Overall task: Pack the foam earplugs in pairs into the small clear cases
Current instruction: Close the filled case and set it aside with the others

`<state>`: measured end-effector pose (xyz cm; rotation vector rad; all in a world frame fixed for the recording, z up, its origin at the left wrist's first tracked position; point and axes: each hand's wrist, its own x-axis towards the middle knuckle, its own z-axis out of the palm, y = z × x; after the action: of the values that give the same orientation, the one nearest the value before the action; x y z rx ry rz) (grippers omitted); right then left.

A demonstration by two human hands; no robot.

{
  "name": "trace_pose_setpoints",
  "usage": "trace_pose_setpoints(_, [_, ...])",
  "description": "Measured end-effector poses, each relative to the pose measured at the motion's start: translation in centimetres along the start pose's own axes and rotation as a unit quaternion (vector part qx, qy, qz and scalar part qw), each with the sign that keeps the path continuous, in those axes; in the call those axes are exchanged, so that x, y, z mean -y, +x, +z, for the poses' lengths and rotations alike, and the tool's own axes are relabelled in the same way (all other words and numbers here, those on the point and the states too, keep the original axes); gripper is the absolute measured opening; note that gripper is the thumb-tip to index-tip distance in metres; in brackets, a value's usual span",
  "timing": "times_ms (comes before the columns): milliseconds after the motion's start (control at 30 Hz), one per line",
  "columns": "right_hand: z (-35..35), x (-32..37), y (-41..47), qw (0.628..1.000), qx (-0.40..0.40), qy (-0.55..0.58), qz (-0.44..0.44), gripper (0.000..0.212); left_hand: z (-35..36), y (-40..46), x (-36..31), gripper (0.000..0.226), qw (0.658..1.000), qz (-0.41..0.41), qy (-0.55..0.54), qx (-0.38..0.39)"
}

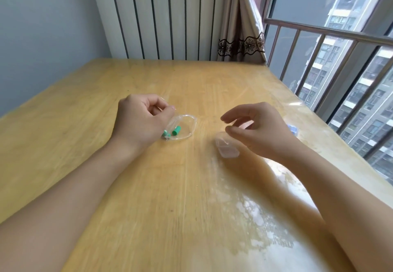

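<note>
The open clear case [184, 126] beside the curled left hand [142, 120] held two green earplugs [176, 131]; that hand's grip could not be determined. The right hand [261, 129], fingers parted, hovered over a second case [226, 147].

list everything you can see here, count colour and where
open clear case: 1, clear, mid table
earplugs: 2, green, in the open clear case
second clear case: 1, clear, right of it
blue item: 1, blue, behind the right hand, mostly hidden
table: 1, light wood
curtain: 1, beige, lace band, far corner
railing: 1, metal, window side
left hand: 1, fingers curled, beside the open clear case
right hand: 1, loosely curled, over the second clear case
</note>
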<state>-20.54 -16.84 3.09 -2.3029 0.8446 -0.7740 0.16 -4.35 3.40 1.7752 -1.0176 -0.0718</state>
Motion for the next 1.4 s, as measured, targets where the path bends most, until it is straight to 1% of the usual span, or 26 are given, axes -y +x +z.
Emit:
trace_pose_setpoints(67, [0.0, 0.6, -0.2, 0.998, -0.046, 0.003, -0.042, 0.016, -0.2, 0.5, 0.6, 0.017, 0.999, -0.013, 0.03, -0.008])
trace_pose_setpoints(100, [0.2, 1.0, -0.4, 0.996, -0.057, 0.005, -0.065, 0.014, -0.3, 0.7, 0.8, 0.014, 0.999, -0.014, 0.042, -0.007])
trace_pose_setpoints(133, [0.6, 1.4, -0.6, 0.994, -0.057, -0.002, -0.088, 0.012, -0.3, 0.8, 1.0, 0.012, 0.998, -0.01, 0.054, -0.003])
trace_pose_setpoints(200, [1.8, 2.2, -1.0, 0.991, -0.029, -0.036, -0.125, 0.013, -0.3, 0.9, 1.0, 0.01, 0.996, -0.002, 0.082, 0.019])
trace_pose_setpoints(267, [3.4, 3.1, -1.2, 0.986, -0.001, -0.072, -0.149, 0.015, -0.3, 0.9, 1.0, 0.012, 0.993, 0.007, 0.111, 0.047])
trace_pose_setpoints(333, [4.8, 4.0, -0.9, 0.982, -0.004, -0.093, -0.167, 0.017, -0.4, 0.9, 1.2, 0.016, 0.988, 0.006, 0.139, 0.066])
trace_pose_setpoints(400, [6.1, 4.7, -0.1, 0.981, -0.008, -0.118, -0.151, 0.02, -0.5, 0.9, 1.5, 0.02, 0.981, 0.005, 0.177, 0.082])
trace_pose_setpoints(500, [7.5, 4.5, 0.9, 0.98, 0.013, -0.173, -0.102, 0.023, -0.4, 0.7, 1.5, 0.025, 0.961, 0.02, 0.246, 0.125])
trace_pose_setpoints(533, [7.7, 4.3, 1.0, 0.979, 0.018, -0.18, -0.09, 0.022, -0.3, 0.6, 1.5, 0.027, 0.958, 0.028, 0.251, 0.138])
trace_pose_setpoints(633, [7.5, 3.7, 1.2, 0.98, 0.032, -0.185, -0.066, 0.026, 0.1, 0.3, 1.4, 0.029, 0.96, 0.049, 0.221, 0.164])
trace_pose_setpoints(733, [7.1, 3.4, 1.3, 0.984, 0.044, -0.164, -0.047, 0.025, 0.3, 0.1, 1.4, 0.028, 0.965, 0.062, 0.178, 0.183])
trace_pose_setpoints(933, [6.5, 3.2, 1.3, 0.988, 0.067, -0.135, -0.023, 0.023, 0.4, 0.3, 2.1, 0.024, 0.973, 0.031, 0.087, 0.213])
trace_pose_setpoints(1100, [6.3, 3.4, 1.1, 0.99, 0.066, -0.12, -0.029, 0.024, 0.4, 0.4, 2.1, 0.025, 0.972, 0.039, 0.071, 0.218])
trace_pose_setpoints(1200, [6.2, 3.6, 1.1, 0.988, 0.085, -0.123, -0.038, 0.03, 0.4, 0.4, 2.3, 0.025, 0.974, 0.025, 0.052, 0.219])
trace_pose_setpoints(1300, [6.3, 3.6, 1.1, 0.984, 0.105, -0.139, -0.043, 0.024, 0.4, 0.5, 2.4, 0.025, 0.975, 0.009, 0.044, 0.219])
trace_pose_setpoints(1400, [6.4, 3.5, 1.1, 0.986, 0.098, -0.125, -0.042, 0.021, 0.5, 0.4, 2.4, 0.024, 0.975, 0.009, 0.045, 0.217])
